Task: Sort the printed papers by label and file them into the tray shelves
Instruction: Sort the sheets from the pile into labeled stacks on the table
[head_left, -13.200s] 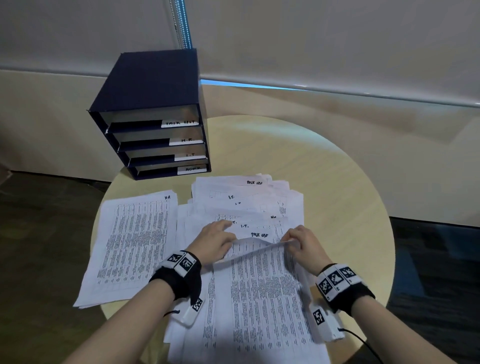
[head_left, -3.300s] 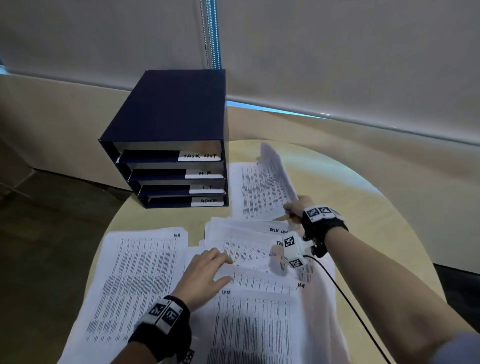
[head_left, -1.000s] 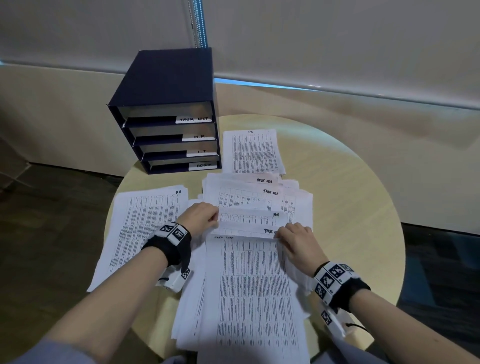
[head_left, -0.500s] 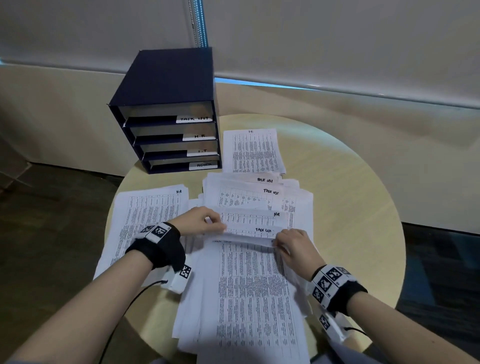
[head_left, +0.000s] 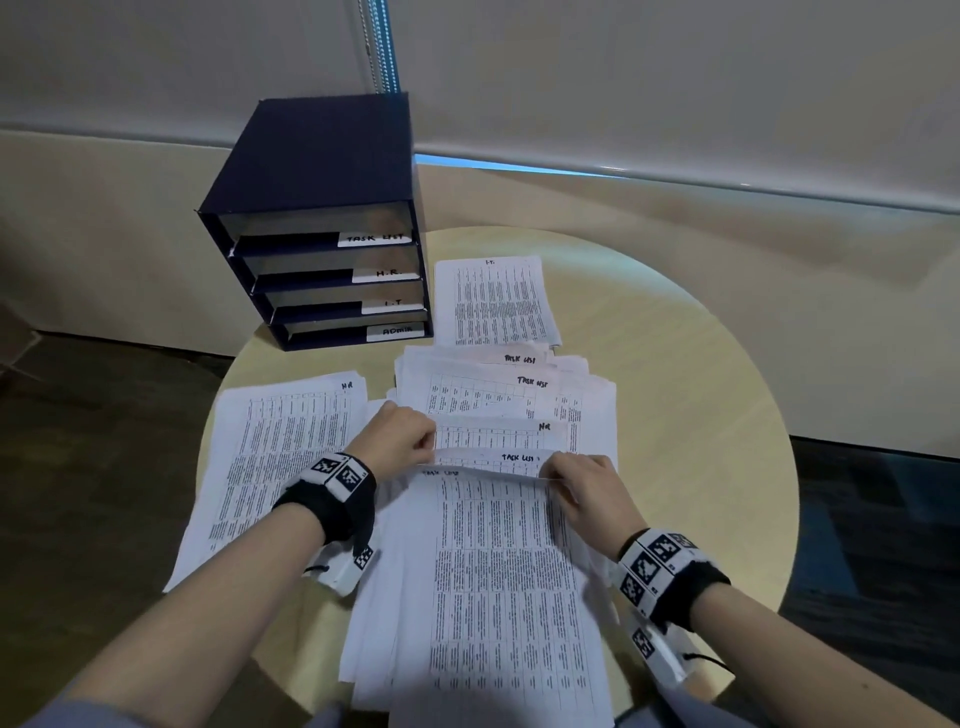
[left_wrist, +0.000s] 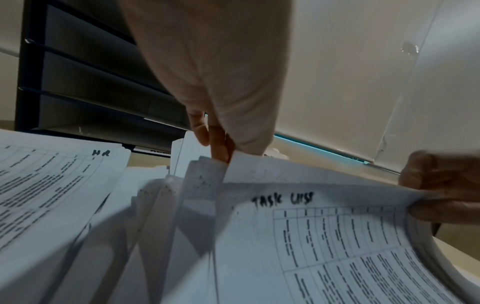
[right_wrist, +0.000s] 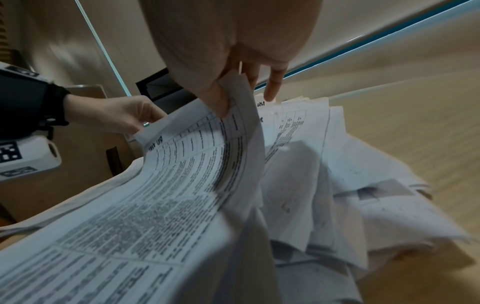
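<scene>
A mixed pile of printed papers lies fanned across the middle of the round table. The top sheet, marked TASK LIST, is lifted at its far edge. My left hand pinches its far left corner, and my right hand pinches its far right corner. In the left wrist view the TASK LIST sheet bows up between left hand and right hand. In the right wrist view the sheet curls under my right hand. The dark blue tray shelves stand at the back left.
A separate stack marked HR lies left of the pile. One sheet marked I.T. lies beside the shelves. The shelf labels read TASK LIST, H.R., I.T. and ADMIN from top to bottom. Bare table shows on the right.
Both hands have closed on the far edge of the top TASK LIST sheet and raised it off the pile. The I.T. sheet now lies flat by the shelves.
</scene>
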